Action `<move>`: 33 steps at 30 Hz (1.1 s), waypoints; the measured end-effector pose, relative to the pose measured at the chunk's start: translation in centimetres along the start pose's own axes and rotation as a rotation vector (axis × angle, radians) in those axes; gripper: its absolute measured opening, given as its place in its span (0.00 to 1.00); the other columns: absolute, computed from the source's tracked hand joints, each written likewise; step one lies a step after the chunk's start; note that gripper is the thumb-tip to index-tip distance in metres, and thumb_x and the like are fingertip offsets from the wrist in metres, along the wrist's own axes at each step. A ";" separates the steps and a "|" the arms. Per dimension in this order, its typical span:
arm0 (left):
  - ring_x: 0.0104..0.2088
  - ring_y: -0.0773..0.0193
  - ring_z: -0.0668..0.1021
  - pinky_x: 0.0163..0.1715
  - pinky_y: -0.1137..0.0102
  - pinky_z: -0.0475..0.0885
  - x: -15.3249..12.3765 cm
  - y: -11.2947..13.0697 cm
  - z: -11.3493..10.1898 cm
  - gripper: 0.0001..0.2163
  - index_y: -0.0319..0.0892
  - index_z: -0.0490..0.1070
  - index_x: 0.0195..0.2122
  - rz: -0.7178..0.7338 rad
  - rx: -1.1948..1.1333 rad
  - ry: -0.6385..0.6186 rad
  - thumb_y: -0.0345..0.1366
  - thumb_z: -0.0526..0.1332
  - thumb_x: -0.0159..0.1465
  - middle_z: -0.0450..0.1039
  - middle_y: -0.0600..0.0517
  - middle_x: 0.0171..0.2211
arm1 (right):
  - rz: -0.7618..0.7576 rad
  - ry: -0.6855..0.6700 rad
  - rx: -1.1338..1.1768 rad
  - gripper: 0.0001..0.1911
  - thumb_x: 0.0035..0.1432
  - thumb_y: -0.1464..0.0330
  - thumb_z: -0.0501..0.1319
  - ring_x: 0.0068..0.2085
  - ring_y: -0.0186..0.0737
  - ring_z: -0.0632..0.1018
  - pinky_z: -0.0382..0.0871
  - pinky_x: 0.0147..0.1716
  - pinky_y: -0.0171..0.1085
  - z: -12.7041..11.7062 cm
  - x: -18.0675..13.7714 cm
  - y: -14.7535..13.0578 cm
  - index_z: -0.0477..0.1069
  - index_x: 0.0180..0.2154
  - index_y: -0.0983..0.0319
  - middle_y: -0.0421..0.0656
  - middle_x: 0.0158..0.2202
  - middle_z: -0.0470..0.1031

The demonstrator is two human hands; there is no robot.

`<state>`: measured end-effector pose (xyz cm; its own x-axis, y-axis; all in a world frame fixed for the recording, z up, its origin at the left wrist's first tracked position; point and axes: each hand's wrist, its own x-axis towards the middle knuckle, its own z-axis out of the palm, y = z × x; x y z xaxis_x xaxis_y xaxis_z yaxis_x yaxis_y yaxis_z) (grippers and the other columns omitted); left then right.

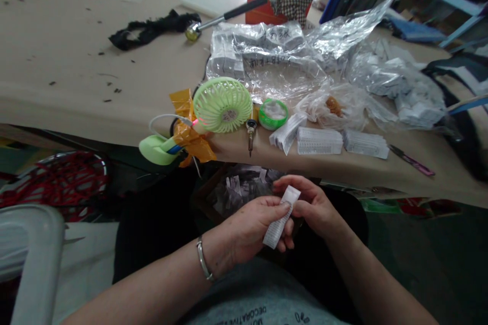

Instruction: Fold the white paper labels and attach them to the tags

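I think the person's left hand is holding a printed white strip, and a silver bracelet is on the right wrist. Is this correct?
Not quite: the silver bracelet is on the left wrist, not the right one, as the head view shows. The left hand is indeed holding the printed white strip.

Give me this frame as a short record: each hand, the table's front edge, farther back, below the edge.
Left hand: holds a white printed strip, thumb on top
Left wrist: silver-coloured bracelet
Right hand: at the strip's upper end; grip unclear
Table, front edge, left to right: green fan, metal-tipped tool, green round tub, bundles of printed strips, pink-handled tool
Farther back: dark-handled tool, clear plastic packs
Below the edge: loose slips
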<state>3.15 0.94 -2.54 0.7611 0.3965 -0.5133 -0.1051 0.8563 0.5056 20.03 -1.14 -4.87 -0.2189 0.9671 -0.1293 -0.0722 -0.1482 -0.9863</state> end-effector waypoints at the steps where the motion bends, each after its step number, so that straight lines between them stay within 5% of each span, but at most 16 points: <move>1: 0.18 0.70 0.73 0.17 0.77 0.65 -0.1 0.1 0.0 0.11 0.38 0.68 0.32 0.010 -0.002 0.010 0.42 0.61 0.59 0.67 0.55 0.21 | -0.066 0.077 -0.123 0.22 0.52 0.62 0.65 0.42 0.40 0.77 0.73 0.42 0.39 0.0 -0.2 -0.3 0.69 0.50 0.56 0.45 0.46 0.75; 4: 0.19 0.69 0.73 0.18 0.76 0.65 -0.4 0.3 0.1 0.10 0.39 0.68 0.31 0.030 -0.015 0.036 0.42 0.61 0.59 0.68 0.55 0.21 | -0.250 0.209 -0.471 0.20 0.56 0.65 0.62 0.49 0.43 0.74 0.69 0.49 0.43 0.2 -0.9 -1.1 0.67 0.52 0.58 0.47 0.50 0.72; 10: 0.20 0.68 0.74 0.21 0.74 0.67 -1.0 -0.5 -0.2 0.12 0.38 0.68 0.32 0.034 -0.023 0.046 0.43 0.62 0.59 0.69 0.53 0.22 | -0.362 0.192 -0.751 0.18 0.59 0.68 0.58 0.49 0.44 0.75 0.71 0.49 0.43 1.0 -1.8 -1.4 0.67 0.52 0.59 0.47 0.48 0.73; 25: 0.22 0.67 0.74 0.25 0.72 0.65 -2.1 -2.6 -0.7 0.12 0.38 0.69 0.33 -0.051 -0.073 0.101 0.43 0.63 0.57 0.69 0.53 0.23 | -0.356 0.155 -0.712 0.15 0.59 0.70 0.57 0.43 0.42 0.79 0.75 0.42 0.40 2.7 -3.4 0.2 0.70 0.49 0.59 0.46 0.43 0.77; 33: 0.21 0.68 0.73 0.24 0.72 0.65 -2.4 -2.8 -0.7 0.11 0.38 0.68 0.32 -0.037 -0.080 0.105 0.42 0.62 0.58 0.68 0.54 0.22 | -0.192 0.214 -0.559 0.19 0.58 0.68 0.59 0.43 0.41 0.79 0.74 0.45 0.39 2.9 -4.0 1.0 0.67 0.52 0.57 0.45 0.44 0.77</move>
<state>1.15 -2.15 -3.18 0.6946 0.3933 -0.6024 -0.1324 0.8929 0.4304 17.98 -5.79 -5.08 -0.0484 0.9943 0.0954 0.4414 0.1069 -0.8909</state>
